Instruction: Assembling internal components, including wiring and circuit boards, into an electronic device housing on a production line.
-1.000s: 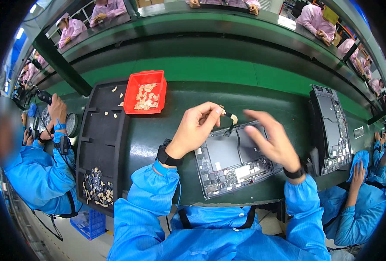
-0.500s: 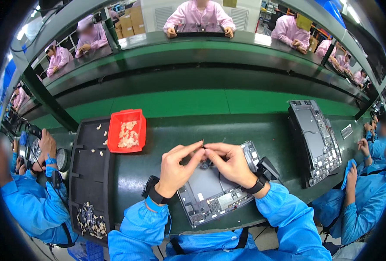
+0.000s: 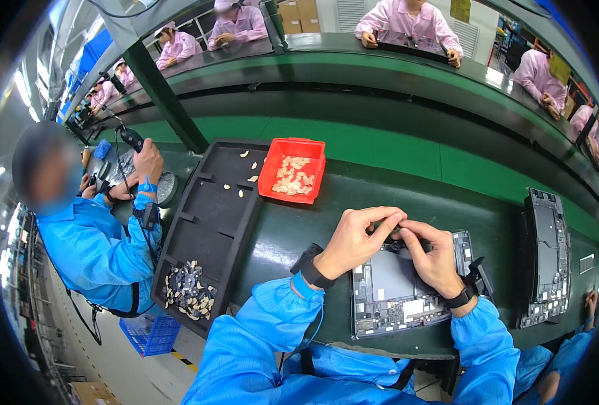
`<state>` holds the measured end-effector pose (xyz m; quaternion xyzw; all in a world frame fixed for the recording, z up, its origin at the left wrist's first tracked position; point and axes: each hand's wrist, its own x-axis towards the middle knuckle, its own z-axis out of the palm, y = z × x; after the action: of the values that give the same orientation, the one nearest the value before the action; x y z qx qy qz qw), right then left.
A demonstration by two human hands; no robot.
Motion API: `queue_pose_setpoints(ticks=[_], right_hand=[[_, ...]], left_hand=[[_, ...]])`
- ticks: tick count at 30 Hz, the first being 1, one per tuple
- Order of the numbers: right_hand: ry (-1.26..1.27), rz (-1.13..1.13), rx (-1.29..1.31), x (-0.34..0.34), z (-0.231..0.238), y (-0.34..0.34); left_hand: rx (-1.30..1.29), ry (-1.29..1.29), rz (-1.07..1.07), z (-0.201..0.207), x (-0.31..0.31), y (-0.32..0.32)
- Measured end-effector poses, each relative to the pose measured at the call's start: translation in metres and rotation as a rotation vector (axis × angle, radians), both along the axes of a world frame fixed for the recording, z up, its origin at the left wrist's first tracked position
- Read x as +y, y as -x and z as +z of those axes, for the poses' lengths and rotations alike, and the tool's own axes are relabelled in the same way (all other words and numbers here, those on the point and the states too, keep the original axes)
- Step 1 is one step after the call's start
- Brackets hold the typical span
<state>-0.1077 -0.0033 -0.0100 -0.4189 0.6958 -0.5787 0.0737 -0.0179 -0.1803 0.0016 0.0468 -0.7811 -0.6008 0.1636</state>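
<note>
Nearest us, a flat grey rectangular chassis with exposed circuit boards [image 3: 390, 283] lies on the dark green tabletop [image 3: 343, 192], and over its far part our left hand [image 3: 355, 241] and right hand [image 3: 438, 260] meet at bent fingertips, which hide whatever they pinch, so we cannot tell what they grasp. Leftward we see a long black tray [image 3: 202, 223] bearing cream and dark scraps [image 3: 190, 291], rightward a stack of similar grey chassis [image 3: 548, 260], and farther off an open red plastic box [image 3: 287, 196] of cream pieces [image 3: 293, 177].

Bright ceiling lights [image 3: 21, 89] glare at upper left, the green bench [image 3: 296, 233] shines, and outer edges curve.
</note>
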Motion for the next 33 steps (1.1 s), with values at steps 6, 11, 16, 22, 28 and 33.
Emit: queue_pose_setpoints(ticks=[6, 11, 16, 22, 28, 33], right_hand=[[0.006, -0.025, -0.012, 0.002, -0.006, 0.007], [0.164, 0.078, 0.058, -0.016, -0.008, -0.002], [0.144, 0.007, 0.141, -0.002, -0.016, 0.008], [0.146, 0.027, 0.079, 0.001, -0.01, 0.005], [0.143, 0.128, -0.274, 0.005, 0.0, 0.01], [0.23, 0.076, -0.013, -0.011, -0.022, 0.017]], left_hand=[[0.171, 0.245, 0.071, -0.008, 0.001, 0.008], [0.319, 0.545, 0.169, -0.007, -0.009, -0.013], [0.36, 0.664, 0.139, -0.025, -0.003, 0.007], [0.295, 0.568, 0.128, -0.021, -0.009, -0.002], [0.188, 0.409, 0.467, 0.006, -0.078, -0.017], [0.18, 0.638, 0.646, 0.001, -0.172, -0.031]])
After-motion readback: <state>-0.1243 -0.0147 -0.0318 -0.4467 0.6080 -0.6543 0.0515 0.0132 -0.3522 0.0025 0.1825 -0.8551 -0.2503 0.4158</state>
